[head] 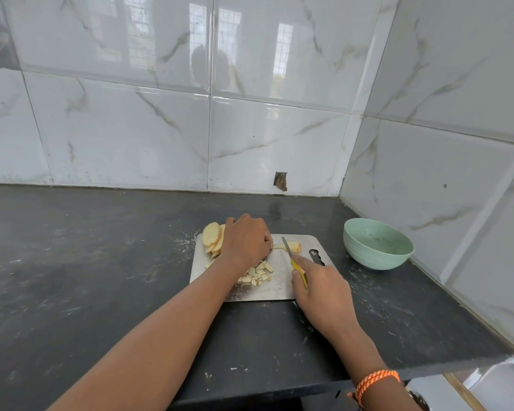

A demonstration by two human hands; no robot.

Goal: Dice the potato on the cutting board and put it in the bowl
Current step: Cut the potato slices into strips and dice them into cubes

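Left hand (pixel 245 241) clamps potato slices (pixel 212 237) steady at far-left of cutting board (pixel 275 287) while right hand (pixel 321 287) grips knife (pixel 294 261), clearing diced pieces (pixel 257 274) nearer.

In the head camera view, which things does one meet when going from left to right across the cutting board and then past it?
Potato slices → left hand → knife in the right hand → handle slot of the cutting board → green bowl on the counter.
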